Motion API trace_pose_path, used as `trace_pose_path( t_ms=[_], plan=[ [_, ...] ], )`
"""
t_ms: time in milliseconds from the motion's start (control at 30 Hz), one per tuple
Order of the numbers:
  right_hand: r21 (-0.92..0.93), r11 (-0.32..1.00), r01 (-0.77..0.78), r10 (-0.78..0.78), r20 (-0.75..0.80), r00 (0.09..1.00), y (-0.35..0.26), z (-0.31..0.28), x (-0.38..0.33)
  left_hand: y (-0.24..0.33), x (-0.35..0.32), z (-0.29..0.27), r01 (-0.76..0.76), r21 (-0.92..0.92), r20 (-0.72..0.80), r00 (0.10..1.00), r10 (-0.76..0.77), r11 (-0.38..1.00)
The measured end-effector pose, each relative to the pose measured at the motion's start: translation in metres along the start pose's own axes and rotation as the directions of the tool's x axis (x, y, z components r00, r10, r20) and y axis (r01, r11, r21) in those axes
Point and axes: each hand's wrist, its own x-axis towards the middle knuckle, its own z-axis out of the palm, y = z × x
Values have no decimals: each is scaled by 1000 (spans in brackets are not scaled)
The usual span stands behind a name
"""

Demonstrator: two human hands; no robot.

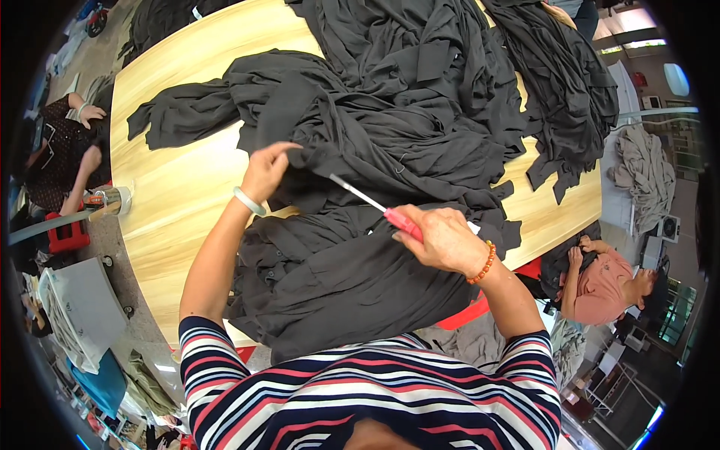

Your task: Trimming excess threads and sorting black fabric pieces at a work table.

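Note:
My right hand [446, 236] is wrapped round the red handle of a tool [403, 223] with a slim metal shaft, much like a screwdriver. Its tip points up and left, over the black cloth. To the left, my left hand [266, 169] pinches the edge of a black garment [315, 161]; the fingertips are partly hidden by the fabric. That garment lies crumpled, with one sleeve [191, 112] stretched to the left. Nearest my body, another heap of black garments [322, 285] with small buttons hangs over the table's near edge.
The light wooden table [180, 210] bears more black garments [420, 45] at the far side and a black heap [566, 82] at the right. A tape roll [124, 201] is at its left edge. Other people sit left [67, 150] and right [604, 289]. Grey cloth [643, 176] lies beyond.

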Motion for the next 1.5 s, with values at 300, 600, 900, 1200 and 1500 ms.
trace_pose_path(
  t_ms=[300, 600, 900, 1200, 1500],
  plan=[
    [-86, 996, 31, -27, 40, 999, -14, -6, 1, 38, 10, 1, 491, -817, 317, 822, -474, 304],
    [95, 995, 9, -16, 72, 997, 2, -9, -17, 75, -18, 5, 342, -770, 185, 928, -324, 539],
    [213, 968, 135, -73, -278, 958, 50, -32, -15, 252, -172, -43, 314, -701, 709, 407, 576, 640],
    [-103, 988, 111, -67, 359, 931, 48, 52, -6, 200, -312, -31, 639, 264, 308, 655, -690, 723],
    [70, 985, -157, 132, 282, 950, 83, 29, -102, 97, -298, -44, 485, 89, 82, 867, -492, 870]
  ],
)
